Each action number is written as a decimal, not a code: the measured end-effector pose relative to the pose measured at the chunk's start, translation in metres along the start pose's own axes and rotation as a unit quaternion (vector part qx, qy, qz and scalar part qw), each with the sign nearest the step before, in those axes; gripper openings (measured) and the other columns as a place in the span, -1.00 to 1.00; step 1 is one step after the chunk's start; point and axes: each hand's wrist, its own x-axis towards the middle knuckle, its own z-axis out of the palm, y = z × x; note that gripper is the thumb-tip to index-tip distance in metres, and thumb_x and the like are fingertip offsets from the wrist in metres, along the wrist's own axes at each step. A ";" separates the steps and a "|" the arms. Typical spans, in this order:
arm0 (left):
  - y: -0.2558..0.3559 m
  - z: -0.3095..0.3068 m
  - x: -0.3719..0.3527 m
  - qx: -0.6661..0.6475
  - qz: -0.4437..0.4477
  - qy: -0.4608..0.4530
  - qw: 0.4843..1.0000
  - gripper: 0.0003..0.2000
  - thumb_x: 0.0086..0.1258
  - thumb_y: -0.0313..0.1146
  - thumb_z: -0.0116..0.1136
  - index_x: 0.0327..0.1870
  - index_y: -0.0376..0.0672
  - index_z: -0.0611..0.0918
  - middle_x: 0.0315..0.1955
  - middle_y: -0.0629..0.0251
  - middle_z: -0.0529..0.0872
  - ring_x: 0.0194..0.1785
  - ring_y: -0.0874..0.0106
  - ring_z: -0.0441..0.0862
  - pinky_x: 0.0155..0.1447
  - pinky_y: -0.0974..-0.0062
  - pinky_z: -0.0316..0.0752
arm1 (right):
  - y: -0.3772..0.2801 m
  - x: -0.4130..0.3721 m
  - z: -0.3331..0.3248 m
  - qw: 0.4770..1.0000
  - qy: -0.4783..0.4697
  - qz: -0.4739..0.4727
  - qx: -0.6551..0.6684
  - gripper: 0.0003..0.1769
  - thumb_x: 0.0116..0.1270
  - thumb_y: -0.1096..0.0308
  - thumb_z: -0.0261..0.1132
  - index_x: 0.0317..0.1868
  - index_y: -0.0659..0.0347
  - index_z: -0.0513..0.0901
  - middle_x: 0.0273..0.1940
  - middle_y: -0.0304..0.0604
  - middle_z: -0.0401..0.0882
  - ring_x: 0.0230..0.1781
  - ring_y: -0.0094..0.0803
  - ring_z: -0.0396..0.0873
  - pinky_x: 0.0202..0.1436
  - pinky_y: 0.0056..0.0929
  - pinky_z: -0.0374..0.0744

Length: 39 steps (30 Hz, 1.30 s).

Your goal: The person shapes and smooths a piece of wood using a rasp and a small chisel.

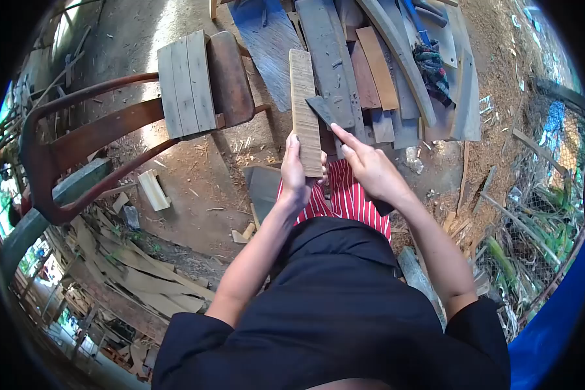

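Note:
My left hand (294, 168) is closed around the lower part of a narrow, light-brown wooden board (303, 104), thumb along its left edge and fingertips at its right edge. The board stands lengthwise ahead of me, its lower end over the red-and-white striped cloth (325, 201) at my lap. My right hand (374, 170) grips a tool with a flat, dark blade (320, 109), index finger stretched along it. The blade's wide end overlaps the board's right edge. Most of the tool's handle is hidden by the hand; a dark end shows below the palm.
A wooden chair (187, 84) lies at left, with a slatted panel on it. Ahead, wooden planks (325, 58) and curved pieces are piled beside a dark patterned cloth (432, 68). A wood block (153, 190) and shavings lie on the dirt floor. Wire mesh (526, 214) stands at right.

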 end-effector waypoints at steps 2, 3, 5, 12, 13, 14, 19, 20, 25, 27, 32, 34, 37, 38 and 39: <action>0.003 0.002 0.000 -0.032 -0.041 -0.043 0.998 -0.48 0.58 0.17 -0.46 0.02 -0.10 0.44 -0.43 0.27 0.57 -0.46 0.45 0.53 -0.45 0.47 0.43 | -0.002 -0.007 0.005 1.000 0.031 -0.004 0.004 -0.47 0.52 0.17 -0.06 0.47 -0.21 0.23 -0.21 0.30 0.62 -0.12 0.20 0.60 0.02 0.03 0.53; 0.007 0.009 -0.010 -0.041 -0.054 -0.017 0.998 -0.46 0.58 0.16 -0.47 -0.04 -0.13 0.47 -0.44 0.27 0.57 -0.46 0.46 0.52 -0.45 0.47 0.42 | -0.006 -0.016 0.009 0.999 0.030 -0.011 0.008 -0.47 0.52 0.17 -0.06 0.47 -0.21 0.23 -0.21 0.30 0.62 -0.12 0.20 0.60 0.02 0.03 0.53; 0.000 0.012 -0.016 -0.065 -0.037 -0.027 0.997 -0.45 0.58 0.16 -0.47 -0.06 -0.14 0.48 -0.44 0.28 0.57 -0.46 0.46 0.52 -0.45 0.47 0.42 | -0.009 -0.030 0.011 1.000 0.008 -0.002 0.004 -0.47 0.51 0.21 -0.04 0.47 -0.19 0.23 -0.22 0.23 0.65 -0.20 0.16 0.64 -0.05 0.02 0.56; -0.010 0.020 -0.013 -0.046 -0.036 0.018 0.998 -0.43 0.56 0.20 -0.45 -0.06 -0.13 0.49 -0.45 0.29 0.57 -0.49 0.43 0.52 -0.43 0.42 0.42 | -0.023 0.042 -0.003 0.997 0.002 0.051 0.049 -0.46 0.50 0.23 -0.05 0.47 -0.10 0.24 -0.13 0.17 0.68 -0.12 0.10 0.66 0.04 -0.11 0.56; -0.006 0.019 -0.012 -0.045 -0.030 0.009 0.998 -0.43 0.55 0.20 -0.45 -0.07 -0.14 0.49 -0.45 0.28 0.57 -0.49 0.43 0.52 -0.43 0.42 0.42 | -0.023 0.036 -0.003 0.998 0.006 0.047 0.052 -0.46 0.50 0.23 -0.05 0.47 -0.10 0.24 -0.13 0.17 0.68 -0.12 0.10 0.66 0.04 -0.11 0.56; -0.006 0.017 -0.011 -0.053 -0.037 0.002 0.998 -0.43 0.56 0.20 -0.45 -0.07 -0.13 0.49 -0.45 0.28 0.58 -0.49 0.42 0.52 -0.44 0.42 0.41 | -0.016 0.022 -0.002 0.998 0.007 0.011 0.058 -0.46 0.50 0.23 -0.06 0.47 -0.11 0.24 -0.08 0.21 0.65 -0.05 0.11 0.63 0.08 -0.10 0.54; -0.012 0.012 -0.010 -0.059 -0.042 -0.005 0.997 -0.42 0.55 0.21 -0.46 -0.07 -0.14 0.49 -0.45 0.26 0.58 -0.50 0.42 0.51 -0.43 0.43 0.41 | -0.002 0.020 0.008 0.998 0.041 -0.037 0.040 -0.50 0.51 0.22 -0.06 0.44 -0.08 0.30 -0.31 0.15 0.68 -0.27 0.00 0.70 -0.09 -0.13 0.61; -0.012 0.014 -0.010 -0.063 -0.053 0.001 0.997 -0.41 0.55 0.21 -0.47 -0.07 -0.15 0.49 -0.45 0.26 0.57 -0.50 0.42 0.50 -0.44 0.43 0.41 | 0.008 0.052 0.013 0.995 0.079 -0.056 0.018 -0.50 0.50 0.19 -0.06 0.42 -0.05 0.32 -0.26 0.29 0.64 -0.22 0.15 0.65 -0.07 -0.03 0.58; -0.006 0.009 -0.012 -0.076 -0.065 -0.016 0.995 -0.39 0.55 0.23 -0.46 -0.09 -0.19 0.48 -0.46 0.24 0.56 -0.51 0.43 0.49 -0.47 0.45 0.39 | -0.005 0.038 0.009 0.998 0.056 -0.035 -0.014 -0.49 0.50 0.16 -0.09 0.43 -0.10 0.30 -0.13 0.35 0.59 -0.06 0.24 0.58 0.04 0.10 0.50; -0.004 0.008 -0.011 -0.068 -0.060 -0.013 0.996 -0.39 0.55 0.23 -0.46 -0.09 -0.19 0.48 -0.46 0.24 0.56 -0.52 0.44 0.48 -0.47 0.46 0.39 | -0.002 0.021 0.008 0.998 0.040 -0.041 -0.015 -0.48 0.51 0.15 -0.09 0.45 -0.18 0.26 -0.11 0.34 0.59 -0.05 0.26 0.57 0.06 0.08 0.50; 0.004 -0.014 0.001 -0.064 -0.045 -0.036 0.996 -0.42 0.56 0.20 -0.47 -0.01 -0.16 0.46 -0.46 0.26 0.56 -0.51 0.45 0.48 -0.47 0.47 0.41 | -0.011 0.035 0.009 0.999 0.023 -0.016 -0.022 -0.49 0.51 0.15 -0.07 0.45 -0.18 0.26 -0.18 0.33 0.61 -0.08 0.25 0.58 0.03 0.07 0.51; 0.005 -0.004 -0.012 -0.070 -0.061 -0.029 0.995 -0.42 0.56 0.20 -0.47 -0.01 -0.16 0.46 -0.45 0.26 0.56 -0.50 0.45 0.49 -0.47 0.46 0.41 | -0.008 0.022 0.018 0.999 0.048 -0.021 -0.012 -0.48 0.51 0.14 -0.07 0.45 -0.19 0.26 -0.16 0.33 0.60 -0.07 0.25 0.57 0.05 0.07 0.50; -0.002 -0.002 -0.022 -0.102 -0.086 -0.027 0.991 -0.41 0.56 0.21 -0.48 -0.01 -0.16 0.46 -0.44 0.26 0.56 -0.49 0.45 0.50 -0.49 0.45 0.40 | 0.001 0.019 0.018 0.996 0.060 -0.065 0.004 -0.48 0.51 0.14 -0.08 0.45 -0.19 0.26 -0.17 0.32 0.61 -0.07 0.27 0.56 0.04 0.11 0.49; -0.005 -0.005 -0.020 -0.099 -0.083 -0.033 0.991 -0.41 0.56 0.21 -0.48 -0.01 -0.17 0.46 -0.44 0.26 0.56 -0.49 0.45 0.50 -0.49 0.45 0.40 | 0.003 0.021 0.017 0.998 0.042 -0.037 0.003 -0.48 0.50 0.14 -0.08 0.45 -0.19 0.27 -0.18 0.32 0.62 -0.08 0.26 0.57 0.03 0.11 0.49; -0.003 -0.005 -0.018 -0.099 -0.077 -0.039 0.991 -0.40 0.56 0.21 -0.48 -0.02 -0.18 0.46 -0.44 0.25 0.56 -0.49 0.44 0.50 -0.48 0.45 0.39 | -0.003 0.026 0.014 1.000 0.024 -0.011 -0.001 -0.48 0.50 0.13 -0.08 0.45 -0.19 0.27 -0.19 0.31 0.62 -0.09 0.26 0.58 0.03 0.11 0.50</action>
